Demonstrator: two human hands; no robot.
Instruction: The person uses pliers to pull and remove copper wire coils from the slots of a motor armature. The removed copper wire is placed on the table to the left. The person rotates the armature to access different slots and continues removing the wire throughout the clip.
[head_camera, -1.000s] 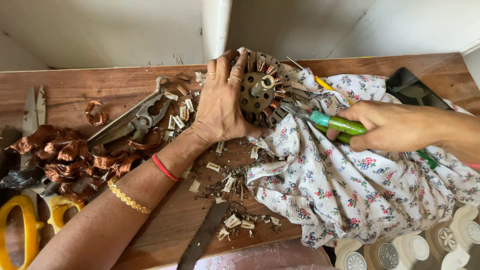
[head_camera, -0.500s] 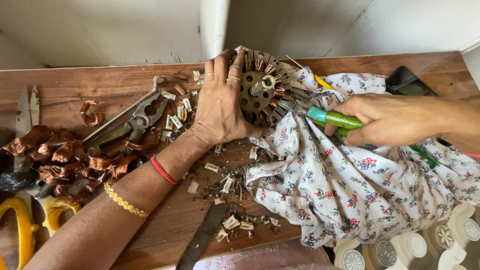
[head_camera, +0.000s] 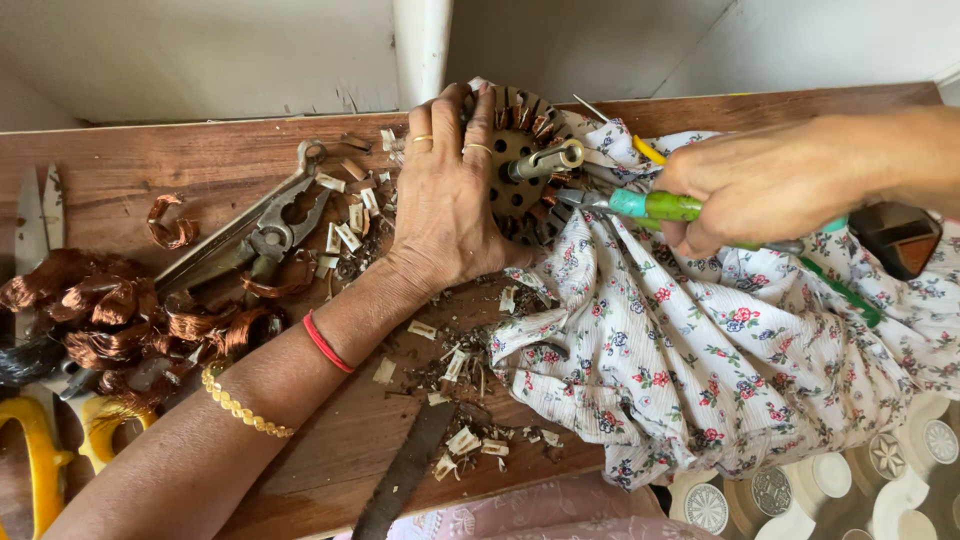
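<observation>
Motor stator (head_camera: 525, 165) pinned by left hand (head_camera: 445, 205); right hand (head_camera: 770, 190) grips green-handled pliers (head_camera: 655, 206).

You have no packages, labels, signs or screens in front of you: nothing of that kind shows anywhere in the frame, from the upper left corner down to the lower right.
</observation>
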